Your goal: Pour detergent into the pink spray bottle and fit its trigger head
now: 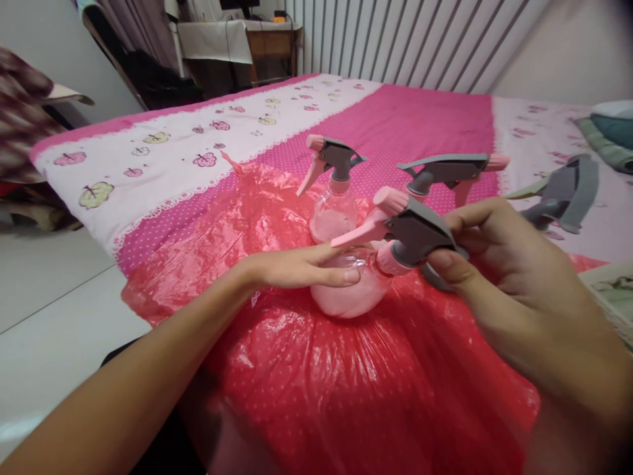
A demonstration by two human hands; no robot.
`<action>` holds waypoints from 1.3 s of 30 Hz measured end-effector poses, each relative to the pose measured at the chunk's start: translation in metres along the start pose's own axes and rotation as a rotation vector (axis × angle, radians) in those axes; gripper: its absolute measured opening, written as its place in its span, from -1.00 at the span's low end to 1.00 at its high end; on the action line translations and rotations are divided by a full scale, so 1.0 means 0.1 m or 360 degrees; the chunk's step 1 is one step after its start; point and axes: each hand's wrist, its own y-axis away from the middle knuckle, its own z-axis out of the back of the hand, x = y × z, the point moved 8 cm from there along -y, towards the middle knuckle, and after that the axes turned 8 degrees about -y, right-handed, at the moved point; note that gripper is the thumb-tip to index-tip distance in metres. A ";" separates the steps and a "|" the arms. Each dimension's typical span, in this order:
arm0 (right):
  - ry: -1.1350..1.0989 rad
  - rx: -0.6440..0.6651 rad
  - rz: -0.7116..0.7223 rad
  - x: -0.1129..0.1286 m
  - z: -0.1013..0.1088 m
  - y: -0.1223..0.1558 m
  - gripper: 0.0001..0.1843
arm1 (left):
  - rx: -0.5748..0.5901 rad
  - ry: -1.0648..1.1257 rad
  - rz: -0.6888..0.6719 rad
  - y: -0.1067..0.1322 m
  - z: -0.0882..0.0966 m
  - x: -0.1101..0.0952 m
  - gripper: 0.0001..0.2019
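Observation:
My left hand [301,267] wraps around the clear round body of a spray bottle [351,287] lying tilted on red plastic sheeting [316,376]. My right hand [489,257] pinches that bottle's grey and pink trigger head [408,231] at its neck. A second spray bottle [332,191] stands upright just behind, untouched. A loose grey trigger head with a pink nozzle [452,171] rests behind my right hand.
Another loose grey sprayer head [564,191] lies at the right on the bed. The bed has a pink and white cover [208,138]. Folded fabric [610,135] sits far right. A desk [247,39] and a striped wall are at the back; the floor [44,297] is left.

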 end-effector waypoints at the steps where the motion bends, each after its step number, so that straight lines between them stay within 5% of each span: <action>1: 0.0004 0.0012 -0.0001 0.00 0.00 0.00 -0.85 | -0.0002 -0.0004 0.0006 0.00 0.00 0.00 -0.18; 14: 0.0143 -0.0042 -0.0067 -0.02 -0.02 -0.03 -0.82 | 0.0023 -0.0049 0.0100 0.02 0.02 0.10 -0.16; 27: 0.0389 -0.0135 0.0037 0.06 0.22 0.03 -0.81 | 0.0036 -0.0023 0.0035 0.02 0.02 0.07 -0.24; 35: 0.0093 -0.0084 -0.0032 0.02 0.17 -0.01 -0.83 | 0.0004 -0.0043 -0.0015 0.02 0.04 0.07 -0.26; 39: -0.0211 -0.0093 -0.0130 -0.02 0.10 0.00 -0.60 | 0.0009 -0.0043 0.0010 0.02 0.04 0.08 -0.23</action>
